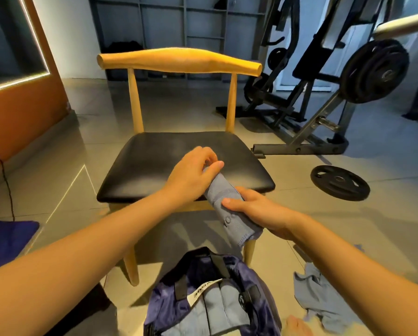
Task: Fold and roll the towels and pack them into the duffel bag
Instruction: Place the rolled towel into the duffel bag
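Note:
A grey-blue towel [223, 194] is rolled into a tight tube and held in the air over the front edge of the chair seat. My left hand [191, 174] pinches its upper end. My right hand [256, 209] wraps around its lower half, where a loose corner hangs down. Below, on the floor, an open purple duffel bag [169, 304] with black straps holds rolled grey-blue towels [215, 309]. Another grey-blue towel [324, 297] lies crumpled on the floor to the bag's right.
A wooden chair with a black seat [169, 163] stands directly ahead. Weight machines [324, 81] and a loose weight plate [340, 183] fill the right side. An orange wall panel [21, 103] and a dark blue mat [4, 241] are at left.

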The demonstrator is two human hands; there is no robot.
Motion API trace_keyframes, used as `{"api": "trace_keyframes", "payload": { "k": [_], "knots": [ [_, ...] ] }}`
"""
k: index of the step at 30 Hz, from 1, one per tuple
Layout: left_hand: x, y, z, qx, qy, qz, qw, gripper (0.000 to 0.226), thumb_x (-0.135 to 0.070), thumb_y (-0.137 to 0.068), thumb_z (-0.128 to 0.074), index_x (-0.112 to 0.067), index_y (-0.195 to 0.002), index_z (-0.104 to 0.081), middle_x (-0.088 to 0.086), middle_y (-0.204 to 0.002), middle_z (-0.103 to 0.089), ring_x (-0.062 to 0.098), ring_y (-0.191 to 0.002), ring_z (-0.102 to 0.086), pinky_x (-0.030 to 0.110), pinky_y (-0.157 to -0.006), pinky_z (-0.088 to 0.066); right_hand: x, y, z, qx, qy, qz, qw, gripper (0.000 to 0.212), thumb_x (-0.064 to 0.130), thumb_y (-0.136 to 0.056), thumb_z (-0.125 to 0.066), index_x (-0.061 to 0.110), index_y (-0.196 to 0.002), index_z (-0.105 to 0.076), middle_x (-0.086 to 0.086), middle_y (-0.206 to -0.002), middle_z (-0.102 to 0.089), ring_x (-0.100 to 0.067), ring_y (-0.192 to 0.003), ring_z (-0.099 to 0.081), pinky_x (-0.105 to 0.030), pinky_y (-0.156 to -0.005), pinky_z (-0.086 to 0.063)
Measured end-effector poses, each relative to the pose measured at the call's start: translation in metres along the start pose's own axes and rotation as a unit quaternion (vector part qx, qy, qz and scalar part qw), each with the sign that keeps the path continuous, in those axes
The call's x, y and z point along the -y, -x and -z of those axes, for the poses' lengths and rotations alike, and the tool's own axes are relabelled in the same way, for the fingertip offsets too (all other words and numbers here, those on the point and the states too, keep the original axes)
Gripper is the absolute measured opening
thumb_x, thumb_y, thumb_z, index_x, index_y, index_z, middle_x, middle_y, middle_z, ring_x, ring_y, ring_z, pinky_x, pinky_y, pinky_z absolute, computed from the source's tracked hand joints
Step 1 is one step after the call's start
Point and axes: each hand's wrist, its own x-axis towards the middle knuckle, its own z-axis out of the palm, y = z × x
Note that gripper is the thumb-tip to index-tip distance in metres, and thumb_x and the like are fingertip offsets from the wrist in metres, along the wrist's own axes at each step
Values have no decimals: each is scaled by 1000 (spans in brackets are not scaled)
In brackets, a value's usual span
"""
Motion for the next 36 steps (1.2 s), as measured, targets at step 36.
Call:
{"api": "trace_keyframes", "payload": {
  "k": [36],
  "knots": [
    [55, 143, -131, 269, 278, 423, 819, 35, -27, -89, -75, -16, -116, -54, 13, -115, -61, 29, -102, -64, 43, -75, -62, -177, 42, -100, -166, -23, -143, 975, 48, 34, -90, -76, 19, -131, -56, -1, -127, -64, -19, -107, -67, -38, -89, -57]
  ]
}}
